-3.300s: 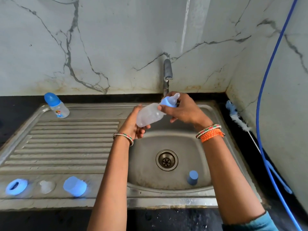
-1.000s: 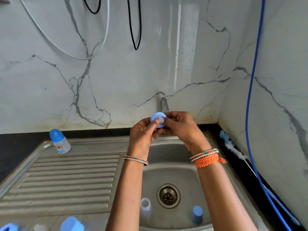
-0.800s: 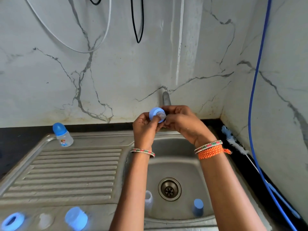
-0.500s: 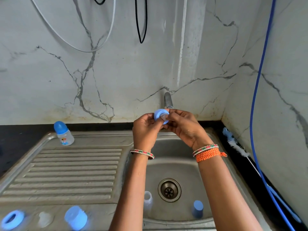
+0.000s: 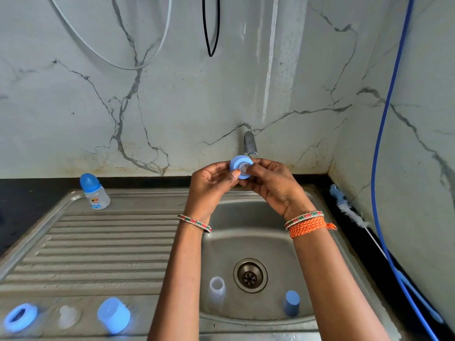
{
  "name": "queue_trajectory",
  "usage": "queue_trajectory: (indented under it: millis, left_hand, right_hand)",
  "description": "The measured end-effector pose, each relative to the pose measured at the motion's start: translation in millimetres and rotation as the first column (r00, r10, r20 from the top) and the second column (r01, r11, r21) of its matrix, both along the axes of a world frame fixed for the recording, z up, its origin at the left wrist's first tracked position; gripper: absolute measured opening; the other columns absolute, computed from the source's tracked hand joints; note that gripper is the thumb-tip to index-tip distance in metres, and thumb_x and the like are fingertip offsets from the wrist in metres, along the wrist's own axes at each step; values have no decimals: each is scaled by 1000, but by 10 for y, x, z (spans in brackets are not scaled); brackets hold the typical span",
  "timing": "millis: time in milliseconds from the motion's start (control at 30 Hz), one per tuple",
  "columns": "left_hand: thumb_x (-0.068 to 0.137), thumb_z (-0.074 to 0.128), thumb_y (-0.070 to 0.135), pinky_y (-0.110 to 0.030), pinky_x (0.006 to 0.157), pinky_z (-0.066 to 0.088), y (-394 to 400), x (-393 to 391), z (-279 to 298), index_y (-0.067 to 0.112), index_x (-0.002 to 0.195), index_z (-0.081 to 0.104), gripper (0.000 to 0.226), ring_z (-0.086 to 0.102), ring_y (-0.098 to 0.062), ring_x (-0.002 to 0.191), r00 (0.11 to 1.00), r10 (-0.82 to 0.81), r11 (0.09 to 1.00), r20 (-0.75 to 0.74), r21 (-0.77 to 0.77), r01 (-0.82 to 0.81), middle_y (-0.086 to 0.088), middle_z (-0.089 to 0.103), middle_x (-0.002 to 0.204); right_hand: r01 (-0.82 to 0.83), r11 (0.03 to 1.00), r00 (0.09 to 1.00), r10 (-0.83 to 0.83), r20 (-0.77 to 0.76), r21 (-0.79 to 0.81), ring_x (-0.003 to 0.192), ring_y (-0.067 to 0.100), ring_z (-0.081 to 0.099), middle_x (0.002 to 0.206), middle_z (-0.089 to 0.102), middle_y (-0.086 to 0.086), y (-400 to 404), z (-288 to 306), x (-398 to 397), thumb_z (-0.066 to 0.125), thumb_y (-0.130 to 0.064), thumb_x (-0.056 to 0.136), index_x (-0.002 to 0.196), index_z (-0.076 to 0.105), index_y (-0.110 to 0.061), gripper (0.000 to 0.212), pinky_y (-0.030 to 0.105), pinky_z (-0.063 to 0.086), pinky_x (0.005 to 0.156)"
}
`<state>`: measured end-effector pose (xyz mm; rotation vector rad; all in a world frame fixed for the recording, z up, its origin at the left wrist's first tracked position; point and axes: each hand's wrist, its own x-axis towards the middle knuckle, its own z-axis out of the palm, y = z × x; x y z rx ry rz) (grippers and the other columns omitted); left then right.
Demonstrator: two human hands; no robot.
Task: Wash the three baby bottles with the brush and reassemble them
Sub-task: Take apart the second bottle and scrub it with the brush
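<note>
Above the sink basin (image 5: 248, 242), under the tap (image 5: 249, 143), both hands hold a blue screw ring with a clear teat in it (image 5: 240, 166). My left hand (image 5: 213, 183) pinches the ring's edge; my right hand (image 5: 272, 184) has its fingers on the teat. An open clear bottle body (image 5: 216, 292) stands in the basin, and a blue cap (image 5: 291, 302) stands to the right of the drain. A capped bottle (image 5: 94, 191) stands at the drainboard's back left. The bottle brush (image 5: 349, 211) lies on the right counter.
Along the drainboard's front edge lie a blue ring (image 5: 20, 317), a clear teat (image 5: 67, 316) and a blue cap (image 5: 114, 315). A blue hose (image 5: 382, 148) hangs down the right wall. Cables hang on the back wall.
The bottle I held 3.3 s ago now stands open in the basin. Its ring and teat stay in both hands, which have turned them a little over the last second.
</note>
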<state>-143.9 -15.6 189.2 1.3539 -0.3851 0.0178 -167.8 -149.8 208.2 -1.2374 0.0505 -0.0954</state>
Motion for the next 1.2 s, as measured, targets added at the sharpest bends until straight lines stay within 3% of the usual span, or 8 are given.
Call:
queue_trajectory:
  millis: [233,433,633,733,833,1000,1100,1200]
  left_hand:
    - [84,65,1,-24,78,56,-88,-33,47,12,84,69,11,69,-12,78,996,82,994,-46,-64,-85,1,73,76]
    - [82,68,2,-29,77,56,-190,-16,99,7,80,67,6,66,-11,71,979,177,977,-104,-97,-187,-5,70,73]
    - [63,69,47,-46,79,56,-184,23,16,15,77,64,35,68,-32,82,939,344,937,13,56,-344,-13,70,79]
    - [75,70,33,-36,71,57,-208,2,11,11,82,66,23,67,-19,70,917,385,908,107,133,-397,-3,70,73]
    - [80,68,20,-29,73,54,-207,0,35,10,89,69,14,69,-14,75,947,291,936,138,166,-312,-3,72,80]
    - [92,53,1,-29,84,56,-96,-20,82,1,100,66,15,68,-16,87,999,42,999,28,22,-42,-12,69,92]
    - [91,57,3,-27,78,57,-96,-55,87,9,92,68,14,69,-10,79,991,77,995,114,60,-84,-4,71,83]
    - [90,58,2,-26,77,57,-92,-40,75,2,95,67,11,68,-12,77,995,97,995,34,-20,-96,-7,70,81]
  right_hand:
    - [67,996,998,-65,26,-62,85,27,69,95,69,24,20,49,-35,66,-5,86,99,68,6,17,28,58,78]
    - [36,976,993,-10,118,-216,87,18,69,99,71,18,48,128,-69,62,-1,88,109,67,1,22,24,56,79]
    - [-14,991,996,26,91,-136,81,15,68,93,70,16,58,146,-89,60,-2,88,107,66,7,22,19,53,72]
    - [42,991,996,-31,86,-126,79,17,69,93,69,19,91,105,-64,63,-2,87,103,67,7,18,20,53,70]
    - [90,991,995,-85,61,-100,78,20,67,89,67,21,59,103,-61,63,-1,85,91,67,4,8,22,55,70]
    - [139,987,990,-138,20,-80,79,26,67,85,67,20,-16,88,-48,63,3,85,91,66,5,8,27,59,72]
    - [178,979,984,-178,7,-101,79,27,67,86,67,20,-40,89,-40,61,5,85,93,65,6,9,26,59,67]
    - [193,968,981,-188,48,-163,69,19,69,78,70,13,-5,82,-66,65,5,83,89,67,0,8,22,57,62]
